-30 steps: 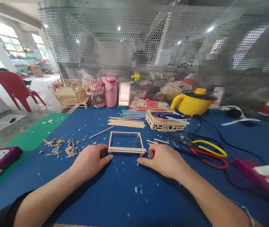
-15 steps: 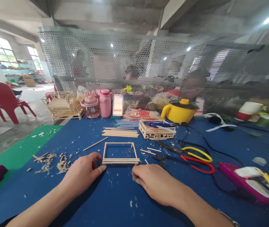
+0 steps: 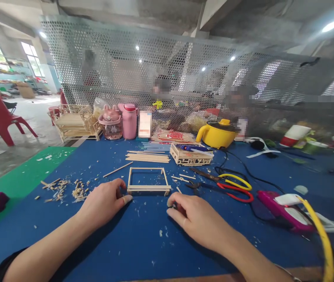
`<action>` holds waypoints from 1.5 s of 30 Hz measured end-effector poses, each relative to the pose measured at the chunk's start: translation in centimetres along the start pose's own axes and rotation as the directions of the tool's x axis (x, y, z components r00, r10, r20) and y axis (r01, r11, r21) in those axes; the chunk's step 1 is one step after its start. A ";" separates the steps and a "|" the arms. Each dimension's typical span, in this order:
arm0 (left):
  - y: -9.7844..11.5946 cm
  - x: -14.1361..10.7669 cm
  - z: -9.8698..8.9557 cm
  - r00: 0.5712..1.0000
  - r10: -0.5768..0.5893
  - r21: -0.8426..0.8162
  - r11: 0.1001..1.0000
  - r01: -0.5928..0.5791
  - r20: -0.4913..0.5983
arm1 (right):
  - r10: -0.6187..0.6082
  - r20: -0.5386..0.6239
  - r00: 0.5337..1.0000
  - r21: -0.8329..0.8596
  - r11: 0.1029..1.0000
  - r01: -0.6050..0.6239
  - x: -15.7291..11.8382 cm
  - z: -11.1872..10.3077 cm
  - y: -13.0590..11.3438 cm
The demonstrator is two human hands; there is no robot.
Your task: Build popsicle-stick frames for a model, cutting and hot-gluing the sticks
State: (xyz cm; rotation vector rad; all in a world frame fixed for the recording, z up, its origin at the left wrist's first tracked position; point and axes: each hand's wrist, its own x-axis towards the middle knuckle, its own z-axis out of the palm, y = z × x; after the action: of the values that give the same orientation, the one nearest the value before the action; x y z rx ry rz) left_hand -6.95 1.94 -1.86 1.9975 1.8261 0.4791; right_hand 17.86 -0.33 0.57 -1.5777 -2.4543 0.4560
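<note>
A small rectangular frame of thin wooden sticks (image 3: 149,188) lies on the blue table, with two sticks side by side along its near edge. At its near left corner rests my left hand (image 3: 105,201), thumb and forefinger apart; whether it touches the frame I cannot tell. My right hand (image 3: 195,213) is off the near right corner, fingers curled loosely with a gap between thumb and forefinger and nothing held. Beyond the frame is a row of loose sticks (image 3: 147,157), and a single stick (image 3: 117,169) lies to its left. Short stick pieces (image 3: 180,178) lie to its right.
Scissors with yellow and red handles (image 3: 234,188) and dark pliers (image 3: 195,187) lie right. A glue gun (image 3: 192,148) rests on a stick-built box (image 3: 192,158). Wood scraps (image 3: 80,191) are scattered left. A yellow pot (image 3: 218,134), pink bottle (image 3: 129,123) and purple power strip (image 3: 284,213) stand around.
My right hand has drawn away from the frame's near right corner, its thumb and forefinger parting. My left hand stays by the left corner. The camera view has shifted slightly.
</note>
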 end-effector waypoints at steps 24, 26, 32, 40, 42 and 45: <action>-0.3 -3.7 6.0 0.946 0.220 0.113 0.974 -0.198 -0.237 | 0.204 -0.047 0.978 0.302 0.936 -0.181 -0.5 4.2 1.1; -0.2 -3.7 5.9 0.953 0.214 0.104 0.975 -0.196 -0.215 | 0.191 -0.046 0.980 0.283 0.944 -0.171 -0.4 4.3 1.2; 0.0 -3.8 5.4 0.969 0.158 -0.009 0.987 -0.163 -0.189 | 0.179 -0.041 0.983 0.257 0.953 -0.163 -0.4 4.2 1.1; 0.4 -3.0 4.8 0.969 0.186 0.087 0.981 -0.173 -0.161 | 0.159 -0.057 0.986 0.235 0.962 -0.141 -0.3 4.4 1.0; 0.5 -2.9 4.9 0.971 0.193 0.144 0.974 -0.172 -0.143 | 0.155 -0.046 0.987 0.222 0.965 -0.142 -0.2 4.2 0.8; 0.5 -2.9 5.1 0.969 0.201 0.196 0.965 -0.172 -0.141 | 0.160 -0.019 0.987 0.216 0.965 -0.152 -0.4 3.9 0.6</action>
State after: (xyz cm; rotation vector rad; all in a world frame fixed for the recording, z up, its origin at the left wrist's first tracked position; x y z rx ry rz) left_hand -4.21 -1.30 -5.95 2.3316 1.8413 0.5594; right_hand 17.26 -1.03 -3.29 -1.6773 -2.1792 0.6853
